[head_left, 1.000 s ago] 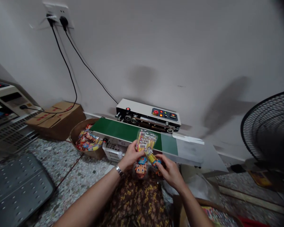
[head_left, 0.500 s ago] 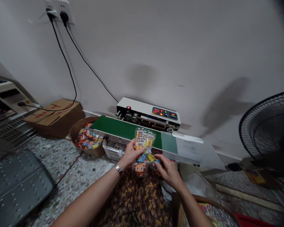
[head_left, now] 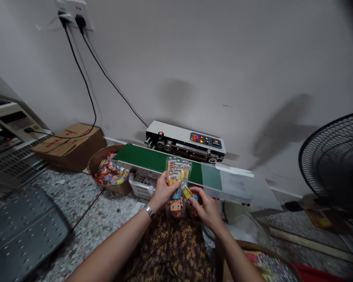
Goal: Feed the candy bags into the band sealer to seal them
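My left hand (head_left: 164, 191), with a metal watch at the wrist, is closed on a fanned bunch of clear printed packets (head_left: 176, 170) with yellow parts and barcodes. A cartoon face (head_left: 175, 206) shows on the lower end of the bunch. My right hand (head_left: 205, 206) pinches a single small yellow and blue packet (head_left: 187, 192) by its lower end, its top close against the bunch. Both hands are in front of the green conveyor belt (head_left: 144, 156) of a band sealing machine (head_left: 182, 137) with lit buttons.
Behind the belt's left end stands a round bin (head_left: 92, 164) of colourful packets. Beside it are a cardboard box (head_left: 73, 147) and a white basket (head_left: 139, 186). A black fan (head_left: 335, 168) is at right, and an open box of packets (head_left: 270, 264) lies lower right.
The single packet in my right hand has shifted slightly left and upright against the bunch. My left hand keeps its hold; the view has moved a little.
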Demonstrator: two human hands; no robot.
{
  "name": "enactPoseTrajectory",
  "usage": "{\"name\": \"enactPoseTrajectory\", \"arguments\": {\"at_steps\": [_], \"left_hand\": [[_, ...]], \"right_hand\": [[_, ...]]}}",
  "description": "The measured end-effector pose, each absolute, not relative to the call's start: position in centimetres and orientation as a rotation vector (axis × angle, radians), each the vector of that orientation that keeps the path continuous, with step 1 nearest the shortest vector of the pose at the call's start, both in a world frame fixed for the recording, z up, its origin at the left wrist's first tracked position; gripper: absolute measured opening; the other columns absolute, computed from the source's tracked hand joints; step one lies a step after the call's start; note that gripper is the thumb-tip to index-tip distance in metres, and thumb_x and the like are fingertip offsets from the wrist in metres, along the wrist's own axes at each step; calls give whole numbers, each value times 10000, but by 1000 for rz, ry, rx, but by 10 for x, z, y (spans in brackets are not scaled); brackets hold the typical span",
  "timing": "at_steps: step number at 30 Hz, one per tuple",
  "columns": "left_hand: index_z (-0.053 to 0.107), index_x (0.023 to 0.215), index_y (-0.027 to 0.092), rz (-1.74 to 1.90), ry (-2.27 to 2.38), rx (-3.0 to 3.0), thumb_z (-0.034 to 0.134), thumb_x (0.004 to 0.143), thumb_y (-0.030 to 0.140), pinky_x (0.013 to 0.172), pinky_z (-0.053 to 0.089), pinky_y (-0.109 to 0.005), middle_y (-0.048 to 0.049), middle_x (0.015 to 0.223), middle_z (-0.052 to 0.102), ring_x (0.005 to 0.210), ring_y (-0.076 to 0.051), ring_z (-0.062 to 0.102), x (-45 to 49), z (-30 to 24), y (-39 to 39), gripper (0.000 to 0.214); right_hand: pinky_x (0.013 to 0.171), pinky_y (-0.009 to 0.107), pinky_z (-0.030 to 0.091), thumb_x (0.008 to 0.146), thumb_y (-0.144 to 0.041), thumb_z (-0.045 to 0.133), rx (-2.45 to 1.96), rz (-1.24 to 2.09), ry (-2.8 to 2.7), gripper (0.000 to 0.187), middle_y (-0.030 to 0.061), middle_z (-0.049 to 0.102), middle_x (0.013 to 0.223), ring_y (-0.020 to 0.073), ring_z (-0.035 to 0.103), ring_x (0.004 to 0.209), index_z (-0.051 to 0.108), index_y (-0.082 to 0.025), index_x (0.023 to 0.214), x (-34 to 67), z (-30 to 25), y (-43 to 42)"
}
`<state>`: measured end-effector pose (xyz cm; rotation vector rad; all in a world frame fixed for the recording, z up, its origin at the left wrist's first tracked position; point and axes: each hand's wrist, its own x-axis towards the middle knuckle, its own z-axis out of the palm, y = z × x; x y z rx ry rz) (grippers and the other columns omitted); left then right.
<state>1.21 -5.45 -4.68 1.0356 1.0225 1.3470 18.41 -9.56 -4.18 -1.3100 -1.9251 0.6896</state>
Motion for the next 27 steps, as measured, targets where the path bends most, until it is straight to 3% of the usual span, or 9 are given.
{"name": "enactPoseTrajectory", "arguments": {"at_steps": [9,16,20,24,27], "left_hand": [[525,989,151,1370,1097,1097,705,648,304,753,497,-320,-86,956,670,830,-200,636,4,-47,-49,415],[531,1017,155,1339,1053,1059,702,654,305,784,492,-332,-92,991,669,851,-200,638,14,-58,-55,428],[538,1017,154,1324,1048,1005,716,637,295,768,501,-327,-95,1000,672,867,-210,639,26,-58,-57,444],[526,1046,151,1364,1018,923,721,634,290,778,500,-330,-102,1020,671,875,-213,642,25,-55,-52,476],[508,1063,158,1335,1003,876,722,635,287,752,511,-324,-90,1005,675,832,-203,651,20,-58,-48,495]], "right_hand": [[661,214,431,828,-338,492,-1333,760,-1825,182,21,614,847,139,573,729,539,-194,930,197,-60,-93],[640,239,470,796,-393,538,-1214,1087,-1495,316,31,627,827,147,593,718,493,-193,1035,191,-72,-85],[647,254,478,748,-373,606,-1259,1074,-1462,370,25,640,798,156,605,718,502,-189,1051,189,-76,-82],[708,274,485,741,-374,607,-1216,1079,-1392,304,53,643,888,167,611,800,521,-191,969,201,-79,-76],[627,264,487,728,-391,607,-1250,1073,-1260,412,30,636,814,159,616,713,460,-205,1064,228,-83,-55]]}}
